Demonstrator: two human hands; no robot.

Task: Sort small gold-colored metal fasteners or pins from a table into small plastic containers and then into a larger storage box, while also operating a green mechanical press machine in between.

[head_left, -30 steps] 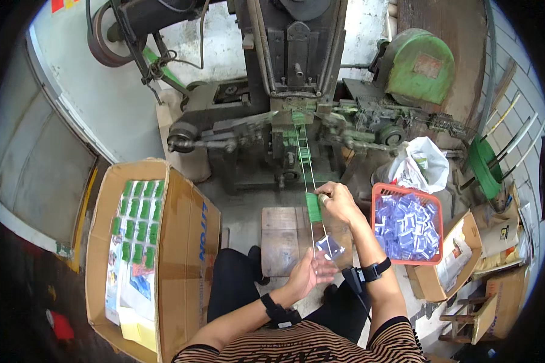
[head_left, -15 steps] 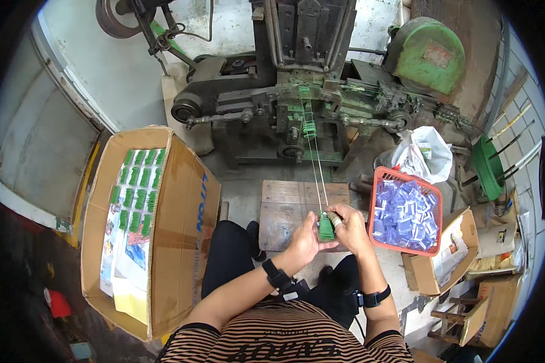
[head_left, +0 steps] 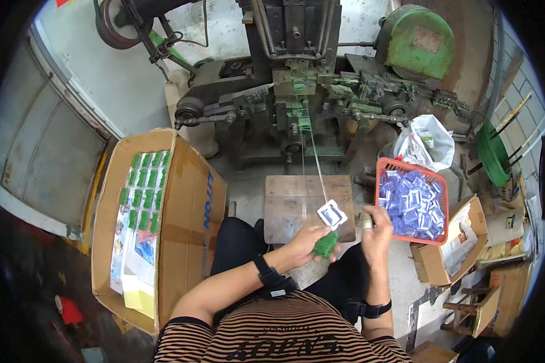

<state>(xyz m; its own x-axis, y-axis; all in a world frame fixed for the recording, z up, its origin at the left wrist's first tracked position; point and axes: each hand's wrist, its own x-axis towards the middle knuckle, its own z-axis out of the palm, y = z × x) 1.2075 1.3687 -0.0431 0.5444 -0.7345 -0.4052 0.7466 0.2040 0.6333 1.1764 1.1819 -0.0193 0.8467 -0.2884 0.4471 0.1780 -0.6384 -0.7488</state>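
Two thin rails run from the machine (head_left: 300, 91) toward me, with green pieces (head_left: 303, 124) strung along their upper part. My left hand (head_left: 307, 243) is closed around a bundle of green pieces (head_left: 325, 244), palm up. Just above its fingertips, at the near end of one rail, is a small white-framed plastic piece (head_left: 332, 215) with a shiny dark middle; whether the hand grips it too I cannot tell. My right hand (head_left: 378, 230) is raised apart from it, near the basket, fingers curled in. A pale wrap covers one finger; anything inside is hidden.
At right stands a red basket (head_left: 443, 199) full of bluish clear plastic pieces, beside a white bag (head_left: 433, 145) and an open carton (head_left: 433, 272). A large carton (head_left: 191, 212) at left holds cards with rows of green bundles (head_left: 144, 196). A wooden stool (head_left: 284, 202) stands before me.
My right hand has left the green bundle and moved right toward the basket. My left hand still holds the bundle, slightly lower. The white-framed piece now shows above it.
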